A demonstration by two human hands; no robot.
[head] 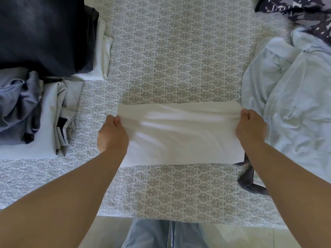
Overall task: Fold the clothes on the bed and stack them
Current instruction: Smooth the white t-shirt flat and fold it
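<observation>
in the head view, a white garment lies in the middle of the patterned bed sheet, already folded to a wide band. the left hand pinches its left edge between thumb and curled fingers, and the right hand pinches its right edge in the same way, so the cloth is pulled flat between them. to the left of the white garment is a pile of folded clothes, with a dark garment behind it; to its right lies a light blue garment, not folded. i judge that the step in hand is folding the white garment. the next move probably calls for bringing one side over the other with edges matching, then carrying it to the pile.
</observation>
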